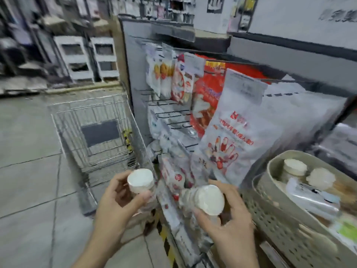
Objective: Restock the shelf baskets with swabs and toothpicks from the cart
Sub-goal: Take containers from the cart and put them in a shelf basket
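Observation:
My left hand (pixel 117 202) grips a round clear container with a white lid (pixel 140 180), held upright over the floor beside the cart. My right hand (pixel 226 215) holds a second white-lidded container (pixel 209 200), tilted with its lid towards me, in front of the low shelf packs. At the right stands a beige perforated shelf basket (pixel 280 215). It holds two similar white-lidded containers (pixel 295 167), (pixel 321 178), a silver packet (pixel 313 200) and wooden sticks. The frame is blurred.
A wire shopping cart (pixel 90 136) stands on the grey tiled floor at the left, close against the shelf end. Bags of disposable gloves (pixel 231 144) and other white packs hang on hooks above the low shelf. Yellow-black tape marks the shelf base.

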Tool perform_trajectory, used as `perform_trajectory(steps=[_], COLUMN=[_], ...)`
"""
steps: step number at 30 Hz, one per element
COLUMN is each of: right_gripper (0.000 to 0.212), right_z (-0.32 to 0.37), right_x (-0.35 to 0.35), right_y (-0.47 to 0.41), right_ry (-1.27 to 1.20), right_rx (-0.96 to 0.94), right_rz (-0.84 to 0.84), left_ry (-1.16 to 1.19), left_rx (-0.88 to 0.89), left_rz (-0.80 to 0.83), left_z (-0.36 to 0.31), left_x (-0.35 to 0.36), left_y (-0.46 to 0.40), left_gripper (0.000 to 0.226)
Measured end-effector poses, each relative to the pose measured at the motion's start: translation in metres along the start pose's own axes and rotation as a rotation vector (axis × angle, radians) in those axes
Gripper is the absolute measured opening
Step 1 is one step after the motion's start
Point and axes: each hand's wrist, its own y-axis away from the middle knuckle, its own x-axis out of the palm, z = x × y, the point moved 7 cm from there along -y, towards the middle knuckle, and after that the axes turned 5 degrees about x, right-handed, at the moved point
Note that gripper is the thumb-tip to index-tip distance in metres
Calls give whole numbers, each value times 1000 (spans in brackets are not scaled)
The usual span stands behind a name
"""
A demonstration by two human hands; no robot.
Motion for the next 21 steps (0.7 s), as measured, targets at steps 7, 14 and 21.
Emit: perform_trajectory(steps=[7,14,21], right_gripper=[46,42,39], right_z=[-18,-26,-50], right_x=[128,238,316], right_y=[-53,-116,-176], right_ry=[-223,-181,-133], right_rx=[233,289,384], right_rz=[334,448,397], left_ry=[-114,-159,-214], left_rx=[-13,-60,-146], left_rz=[-298,-396,-400], left_z=[24,60,101], left_x=[-110,-179,-231], left_y=[-28,-101,-186], left_gripper=[47,42,42])
